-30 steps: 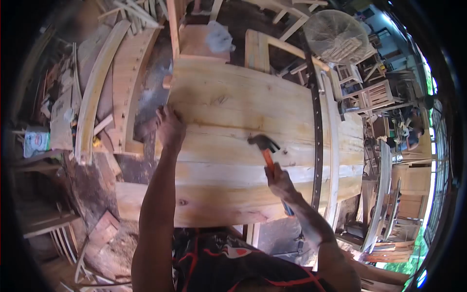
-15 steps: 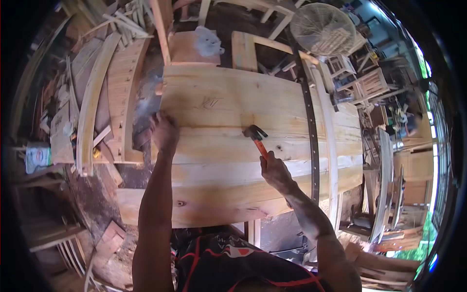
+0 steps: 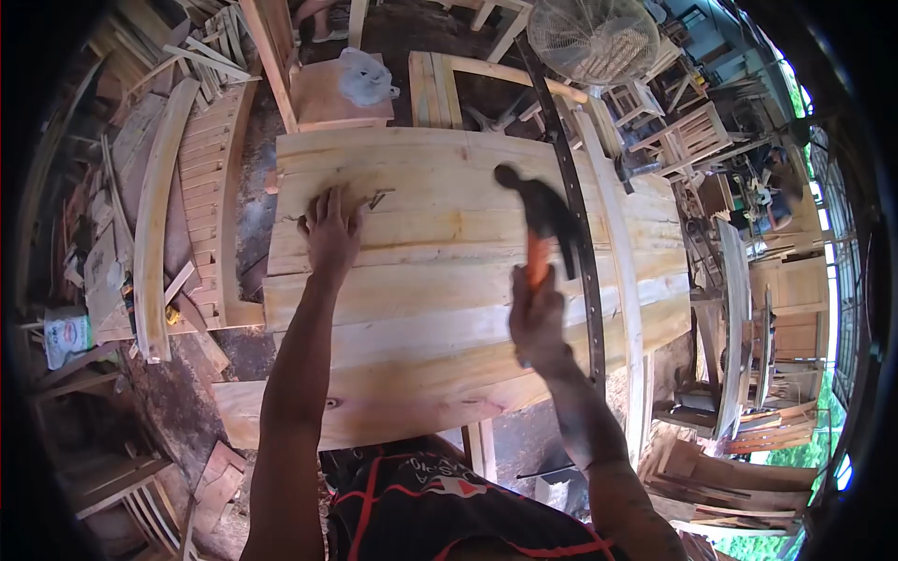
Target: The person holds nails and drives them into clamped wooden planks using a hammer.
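A wide panel of pale wooden planks lies before me, with pencil marks near its upper left part. My left hand rests on the planks, fingers spread, just beside those marks. In my right hand is a claw hammer with an orange handle and a dark head. The hammer is held up over the panel's right half, blurred by motion, its head pointing away from me. A dark metal bar with holes crosses the panel right of the hammer.
A pale wooden strip runs beside the metal bar. Beyond the panel stand a wooden stool with a plastic bag and a round fan. Long boards lean at left. A person is at far right.
My left hand has moved from the panel's left edge onto its surface. My right hand has lifted the hammer from the planks, up and to the right. The view has shifted slightly.
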{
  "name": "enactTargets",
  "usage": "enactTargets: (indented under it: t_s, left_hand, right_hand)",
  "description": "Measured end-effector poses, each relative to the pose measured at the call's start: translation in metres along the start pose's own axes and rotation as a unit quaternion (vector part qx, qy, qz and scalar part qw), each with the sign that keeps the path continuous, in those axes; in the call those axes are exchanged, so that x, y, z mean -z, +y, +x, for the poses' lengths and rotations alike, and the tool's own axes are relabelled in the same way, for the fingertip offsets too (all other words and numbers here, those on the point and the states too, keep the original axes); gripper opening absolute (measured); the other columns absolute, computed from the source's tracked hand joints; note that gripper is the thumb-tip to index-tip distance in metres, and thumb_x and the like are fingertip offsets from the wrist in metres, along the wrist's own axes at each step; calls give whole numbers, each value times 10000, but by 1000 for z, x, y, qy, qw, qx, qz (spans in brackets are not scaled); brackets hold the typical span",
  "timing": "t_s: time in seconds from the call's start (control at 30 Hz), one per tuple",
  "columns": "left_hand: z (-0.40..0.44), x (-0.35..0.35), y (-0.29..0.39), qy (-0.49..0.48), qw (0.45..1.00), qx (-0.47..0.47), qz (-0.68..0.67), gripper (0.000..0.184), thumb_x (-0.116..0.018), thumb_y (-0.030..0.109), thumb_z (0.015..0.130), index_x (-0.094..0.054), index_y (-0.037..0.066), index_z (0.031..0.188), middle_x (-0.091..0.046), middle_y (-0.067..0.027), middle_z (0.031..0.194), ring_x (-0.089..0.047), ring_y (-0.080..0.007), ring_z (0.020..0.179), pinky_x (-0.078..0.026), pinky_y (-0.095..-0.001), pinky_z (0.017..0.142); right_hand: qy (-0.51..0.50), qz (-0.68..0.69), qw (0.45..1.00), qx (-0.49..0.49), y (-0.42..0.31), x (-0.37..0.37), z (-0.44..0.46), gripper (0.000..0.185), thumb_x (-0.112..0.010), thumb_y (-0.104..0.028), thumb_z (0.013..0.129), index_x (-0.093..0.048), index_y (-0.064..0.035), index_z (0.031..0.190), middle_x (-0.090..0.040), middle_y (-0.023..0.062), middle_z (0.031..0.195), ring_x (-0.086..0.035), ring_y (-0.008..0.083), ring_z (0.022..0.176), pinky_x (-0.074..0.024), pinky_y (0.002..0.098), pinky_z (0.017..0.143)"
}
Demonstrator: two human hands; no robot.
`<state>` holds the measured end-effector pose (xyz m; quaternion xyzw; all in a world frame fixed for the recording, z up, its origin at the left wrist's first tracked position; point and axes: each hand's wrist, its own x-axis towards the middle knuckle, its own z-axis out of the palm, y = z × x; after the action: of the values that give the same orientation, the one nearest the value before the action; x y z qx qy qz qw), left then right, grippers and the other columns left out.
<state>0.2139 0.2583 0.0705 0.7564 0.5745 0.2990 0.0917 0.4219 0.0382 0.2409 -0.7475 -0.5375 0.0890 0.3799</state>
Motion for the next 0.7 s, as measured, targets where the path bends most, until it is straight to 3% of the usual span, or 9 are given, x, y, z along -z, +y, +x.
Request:
enactTargets:
  t_s: [0.1, 0.13, 0.2, 0.43, 0.5, 0.53, 0.6, 0.63, 0.7]
  left_hand:
    - [5, 6, 2, -12, 1000, 13, 5, 400, -630, 315, 892, -595, 117, 1238, -532, -120, 1291, -428, -351, 1257, -302, -546, 1039]
    - [9, 5, -4, -9, 1000, 1, 6, 400, -630, 315, 892, -595, 117, 1238, -532, -120, 1291, -428, -351, 1257, -302, -546, 1039]
    - [10, 5, -8, -32, 999, 10, -28, 272, -634, 306, 883, -662, 115, 1074, -557, -102, 1202, -474, -341, 1166, -329, -538, 992]
    - [5, 1, -16, 3, 1000, 2, -21, 177, -648, 210, 868, -662, 76, 983, -602, -109, 1089, -533, -347, 1080, -393, -521, 933]
    - [-3, 4, -21, -16, 950, 47, -308, 146, -652, 159, 881, -665, 32, 951, -662, -136, 968, -630, -308, 953, -478, -439, 853]
    - [-15, 18, -8, -31, 952, 40, -302, 146, -652, 159, 881, -665, 32, 951, -662, -136, 968, -630, -308, 953, -478, -439, 853]
    - [-56, 46, 24, -44, 949, 62, -305, 152, -657, 141, 899, -668, -4, 945, -699, -147, 871, -679, -255, 816, -519, -334, 753]
    - [-77, 44, 29, -57, 950, 56, -301, 152, -657, 141, 899, -668, -4, 945, -699, -147, 871, -679, -255, 816, -519, -334, 753]
    - [-120, 38, 37, -83, 925, 78, -362, 170, -676, 146, 896, -676, -6, 972, -718, -132, 872, -679, -187, 808, -515, -291, 737]
  right_hand:
    - [-188, -281, 930, 146, 65, -41, -30, 167, -534, -140, 963, -470, 10, 922, -549, 207, 529, -585, 373, 457, -455, 470, 405]
    - [-223, -217, 950, -10, 58, -45, -35, 196, -539, -166, 965, -455, 4, 912, -538, 201, 513, -593, 383, 462, -467, 486, 407]
    - [-211, -251, 944, -20, 44, -38, -34, 248, -532, -241, 973, -423, -27, 912, -588, 220, 548, -625, 421, 511, -507, 532, 454]
    - [-160, -138, 975, -67, 78, -28, -124, 228, -549, -234, 968, -451, -28, 968, -562, 238, 546, -617, 445, 535, -496, 544, 464]
    - [-157, -18, 960, -231, 75, -17, -155, 227, -539, -239, 988, -470, -23, 990, -592, 301, 669, -611, 508, 656, -434, 555, 516]
    - [-132, 15, 955, -266, 75, -11, -169, 230, -546, -234, 985, -506, -7, 983, -554, 264, 611, -594, 490, 596, -435, 533, 502]
    - [-142, -107, 984, -32, 96, -2, -210, 216, -559, -223, 978, -549, -7, 981, -501, 197, 556, -549, 431, 507, -431, 478, 471]
    - [-138, -102, 984, -46, 98, -1, -225, 216, -559, -223, 978, -549, -7, 981, -501, 197, 556, -549, 431, 507, -431, 478, 471]
    - [-62, 56, 974, -209, 101, 3, -254, 215, -578, -225, 965, -582, -10, 972, -460, 98, 526, -503, 283, 424, -405, 386, 423]
